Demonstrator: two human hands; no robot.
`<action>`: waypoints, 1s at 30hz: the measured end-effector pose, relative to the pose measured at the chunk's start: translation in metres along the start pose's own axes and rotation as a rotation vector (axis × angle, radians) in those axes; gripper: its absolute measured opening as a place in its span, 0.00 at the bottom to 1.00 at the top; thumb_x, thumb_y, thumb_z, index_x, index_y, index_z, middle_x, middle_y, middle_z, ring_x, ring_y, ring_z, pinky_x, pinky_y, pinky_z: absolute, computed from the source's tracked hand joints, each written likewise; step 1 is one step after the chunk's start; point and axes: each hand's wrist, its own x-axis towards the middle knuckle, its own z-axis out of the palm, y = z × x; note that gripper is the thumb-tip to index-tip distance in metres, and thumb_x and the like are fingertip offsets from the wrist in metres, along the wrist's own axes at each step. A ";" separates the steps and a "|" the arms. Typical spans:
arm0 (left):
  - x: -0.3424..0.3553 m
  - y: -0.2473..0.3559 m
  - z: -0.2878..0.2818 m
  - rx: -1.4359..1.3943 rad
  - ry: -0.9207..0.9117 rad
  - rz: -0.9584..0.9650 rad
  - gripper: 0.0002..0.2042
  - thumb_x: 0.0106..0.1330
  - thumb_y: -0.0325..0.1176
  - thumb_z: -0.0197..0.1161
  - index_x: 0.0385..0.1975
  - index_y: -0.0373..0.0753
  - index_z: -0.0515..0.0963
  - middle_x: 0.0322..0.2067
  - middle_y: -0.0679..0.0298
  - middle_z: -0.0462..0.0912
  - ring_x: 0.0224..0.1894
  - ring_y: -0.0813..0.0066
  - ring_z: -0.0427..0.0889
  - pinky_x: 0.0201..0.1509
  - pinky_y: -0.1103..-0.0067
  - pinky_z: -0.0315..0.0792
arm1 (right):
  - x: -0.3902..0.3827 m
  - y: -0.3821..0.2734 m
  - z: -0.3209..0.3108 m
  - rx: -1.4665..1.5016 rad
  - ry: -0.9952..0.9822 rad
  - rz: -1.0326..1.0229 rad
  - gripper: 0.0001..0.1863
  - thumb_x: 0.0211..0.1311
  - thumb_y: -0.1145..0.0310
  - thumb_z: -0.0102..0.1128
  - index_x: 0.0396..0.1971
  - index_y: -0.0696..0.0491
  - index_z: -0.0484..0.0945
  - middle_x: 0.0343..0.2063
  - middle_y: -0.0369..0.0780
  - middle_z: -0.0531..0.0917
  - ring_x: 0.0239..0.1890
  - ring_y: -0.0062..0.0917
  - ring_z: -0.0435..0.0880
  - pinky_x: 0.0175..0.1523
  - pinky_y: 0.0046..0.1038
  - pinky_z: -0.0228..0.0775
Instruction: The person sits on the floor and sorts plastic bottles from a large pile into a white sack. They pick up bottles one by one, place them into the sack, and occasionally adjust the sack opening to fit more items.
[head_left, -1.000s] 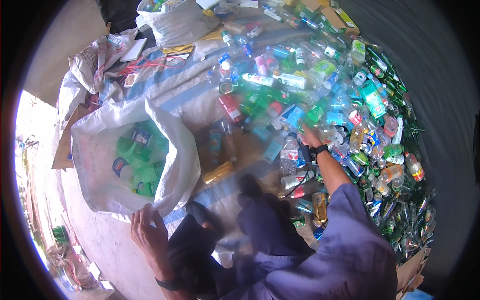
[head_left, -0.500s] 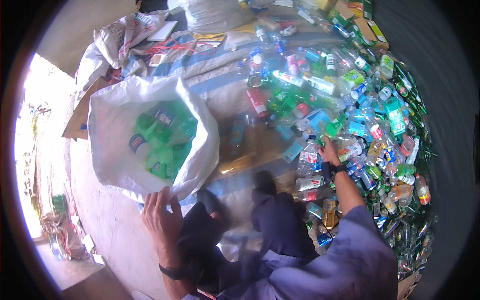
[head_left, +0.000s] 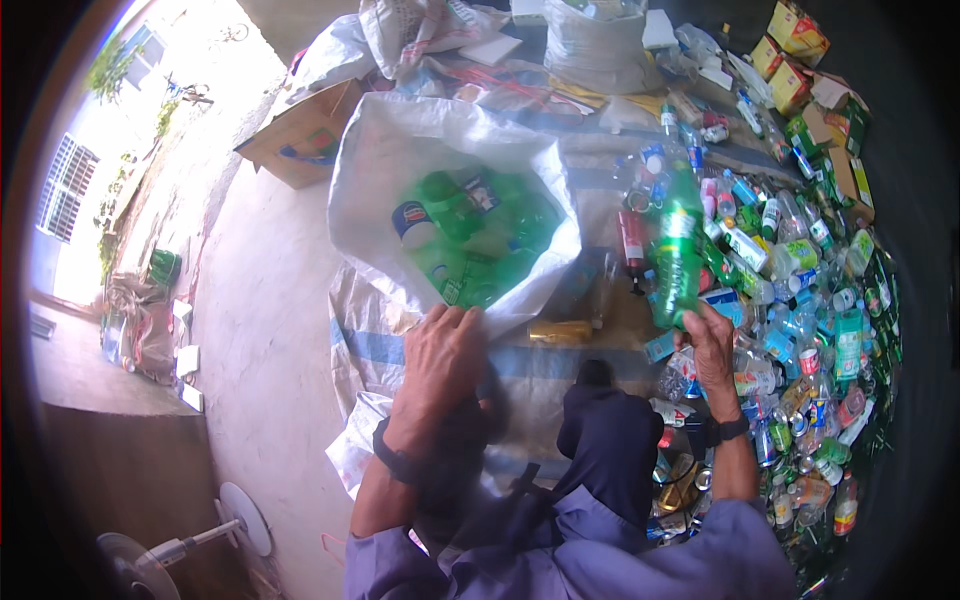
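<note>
A green plastic bottle (head_left: 679, 245) stands upright in the air, its lower end in the fingers of my right hand (head_left: 712, 350). Behind and around it spreads a heap of used bottles (head_left: 790, 270), mostly clear, some green or blue. My left hand (head_left: 443, 350) is closed on the near rim of a white woven sack (head_left: 360, 200). Through the sack's wide mouth several green bottles (head_left: 450, 215) show, some with dark labels. The fingertips of my left hand are partly hidden by the rim.
A gold can (head_left: 560, 331) and a red-labelled bottle (head_left: 632, 240) lie between the sack and the heap. A cardboard box (head_left: 300, 135) stands behind the sack, a filled white sack (head_left: 600, 50) at the back. A fan (head_left: 245, 520) is at lower left; cartons (head_left: 795, 60) are far right.
My right hand has lifted the green bottle out of the heap. My left hand stays at the sack's rim. The whole view has turned left, so the sack now appears further right.
</note>
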 end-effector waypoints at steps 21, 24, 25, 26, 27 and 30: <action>-0.004 -0.005 -0.002 -0.047 0.064 -0.021 0.03 0.58 0.29 0.65 0.29 0.40 0.78 0.29 0.59 0.81 0.38 0.56 0.82 0.39 0.64 0.78 | 0.006 0.080 0.013 -0.387 0.030 0.165 0.16 0.67 0.63 0.66 0.46 0.60 0.84 0.28 0.45 0.87 0.29 0.31 0.88 0.34 0.32 0.78; -0.002 -0.005 0.000 -0.045 0.089 -0.011 0.03 0.61 0.30 0.65 0.31 0.40 0.80 0.30 0.58 0.83 0.38 0.55 0.83 0.39 0.63 0.77 | -0.060 0.174 -0.034 -0.974 -0.102 0.172 0.22 0.67 0.58 0.62 0.46 0.64 0.83 0.29 0.47 0.88 0.30 0.39 0.88 0.36 0.38 0.78; -0.002 -0.005 0.000 -0.045 0.085 -0.014 0.03 0.61 0.30 0.66 0.31 0.40 0.80 0.31 0.58 0.83 0.37 0.55 0.83 0.39 0.63 0.77 | -0.090 0.198 -0.046 -1.015 -0.114 0.242 0.19 0.65 0.58 0.63 0.41 0.60 0.83 0.32 0.50 0.87 0.35 0.46 0.87 0.41 0.44 0.78; -0.002 -0.005 0.000 -0.034 0.087 -0.009 0.03 0.61 0.30 0.67 0.32 0.40 0.81 0.30 0.58 0.83 0.37 0.55 0.83 0.39 0.63 0.77 | -0.123 0.218 -0.056 -0.925 -0.088 0.250 0.16 0.62 0.57 0.63 0.36 0.56 0.83 0.34 0.53 0.87 0.40 0.52 0.86 0.46 0.49 0.78; -0.001 -0.005 0.000 -0.024 0.086 -0.007 0.03 0.61 0.29 0.67 0.32 0.40 0.81 0.30 0.58 0.83 0.36 0.55 0.83 0.38 0.63 0.77 | -0.148 0.237 -0.061 -0.993 -0.105 0.332 0.16 0.62 0.57 0.63 0.37 0.56 0.83 0.35 0.53 0.87 0.41 0.52 0.86 0.46 0.49 0.78; 0.003 -0.003 0.000 0.005 0.091 0.014 0.04 0.60 0.28 0.68 0.33 0.40 0.82 0.28 0.59 0.83 0.35 0.56 0.83 0.37 0.63 0.76 | -0.199 0.273 -0.067 -1.122 -0.178 0.289 0.21 0.63 0.53 0.62 0.45 0.57 0.82 0.36 0.52 0.87 0.41 0.51 0.87 0.47 0.49 0.79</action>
